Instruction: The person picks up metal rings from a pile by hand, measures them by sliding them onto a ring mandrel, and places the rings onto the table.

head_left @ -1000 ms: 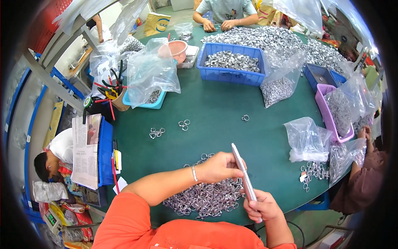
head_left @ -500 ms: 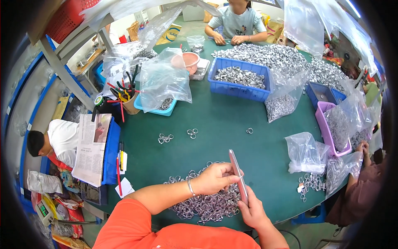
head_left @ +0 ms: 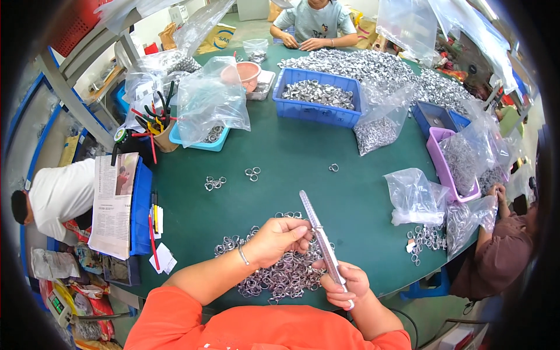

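My right hand [head_left: 347, 283] is wrapped round the lower end of a long, pale, tapered ring sizing stick [head_left: 324, 248], which slants up and to the left. Close beside the stick's upper half, my left hand [head_left: 279, 240] is closed in a pinch. A small shiny ring [head_left: 315, 228] shows at its fingertips against the stick, partly hidden by the fingers. Beneath both hands lies a heap of silver rings [head_left: 273, 282]. Farther out sit a small cluster of rings [head_left: 215, 183], another little group [head_left: 252, 173] and a ring [head_left: 333, 167] off to the right.
Across the green table [head_left: 280, 146] stand a blue bin of metal parts [head_left: 318, 111], a turquoise tray [head_left: 213, 144], a pliers holder [head_left: 166, 140] and a pink bin [head_left: 446, 166]. Newspaper [head_left: 114, 204] lies at left. Co-workers sit at the far side and right.
The stick has turned so its narrow scaled side shows, and my left hand has drawn slightly away from its middle. The whole view has shifted; a person at left has bent lower.
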Demonstrator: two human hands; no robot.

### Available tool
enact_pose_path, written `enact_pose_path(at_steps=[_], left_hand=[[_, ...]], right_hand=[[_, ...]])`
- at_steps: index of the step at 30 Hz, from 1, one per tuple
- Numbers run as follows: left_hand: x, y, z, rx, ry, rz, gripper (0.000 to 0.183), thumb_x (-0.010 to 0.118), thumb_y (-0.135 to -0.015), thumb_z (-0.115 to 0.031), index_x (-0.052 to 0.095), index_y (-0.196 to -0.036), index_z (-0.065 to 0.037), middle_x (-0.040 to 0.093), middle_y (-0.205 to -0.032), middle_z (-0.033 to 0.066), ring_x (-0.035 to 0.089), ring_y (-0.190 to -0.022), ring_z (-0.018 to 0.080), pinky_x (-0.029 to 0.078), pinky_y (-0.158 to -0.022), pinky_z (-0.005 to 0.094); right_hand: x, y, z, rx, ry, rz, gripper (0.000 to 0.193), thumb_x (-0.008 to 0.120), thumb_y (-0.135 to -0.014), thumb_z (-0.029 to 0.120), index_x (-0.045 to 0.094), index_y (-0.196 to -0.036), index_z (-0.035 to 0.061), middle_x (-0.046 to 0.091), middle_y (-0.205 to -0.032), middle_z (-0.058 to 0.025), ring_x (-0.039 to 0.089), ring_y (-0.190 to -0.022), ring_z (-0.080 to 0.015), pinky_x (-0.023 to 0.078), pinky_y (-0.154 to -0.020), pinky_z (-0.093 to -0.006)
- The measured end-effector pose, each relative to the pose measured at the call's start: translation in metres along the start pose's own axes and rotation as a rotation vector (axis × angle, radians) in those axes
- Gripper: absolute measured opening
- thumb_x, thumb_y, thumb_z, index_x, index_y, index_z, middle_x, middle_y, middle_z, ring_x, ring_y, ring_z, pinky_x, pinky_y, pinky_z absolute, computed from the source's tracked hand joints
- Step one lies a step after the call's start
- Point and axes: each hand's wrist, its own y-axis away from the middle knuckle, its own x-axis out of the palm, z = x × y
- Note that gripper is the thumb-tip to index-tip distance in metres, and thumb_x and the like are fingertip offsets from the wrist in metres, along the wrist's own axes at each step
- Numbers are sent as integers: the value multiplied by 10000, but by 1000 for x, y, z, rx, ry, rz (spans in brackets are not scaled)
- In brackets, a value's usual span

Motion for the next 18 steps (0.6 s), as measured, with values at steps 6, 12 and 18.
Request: enact_pose_path(at_steps=[6, 12, 18], left_hand=[[1, 9, 10, 31, -29, -50, 235, 546, -862, -105, 555, -1060, 22, 565, -834, 24, 522, -672, 91, 460, -630, 230], [9, 24, 16, 65, 147, 44, 324, 572, -845, -129, 511, -1120, 31, 507, -754, 10, 407, -582, 79, 337, -525, 217], [-5, 43, 14, 598, -209, 257, 367, 726, -692, -219, 621, -940, 30, 554, -757, 61, 514, -626, 129, 407, -549, 243]], right_hand=[[4, -4, -9, 30, 25, 32, 484, 322, -929, 273, 249, -1297, -33, 441, -632, -97, 382, -330, -107, 373, -321, -241], [6, -10, -25, 111, -39, 156, 502, 293, -932, 293, 226, -1306, -35, 451, -600, -75, 430, -341, -106, 414, -362, -253], [12, -15, -36, 241, 88, 240, 464, 395, -902, 214, 293, -1259, -65, 484, -604, -102, 448, -362, -90, 408, -356, -222]])
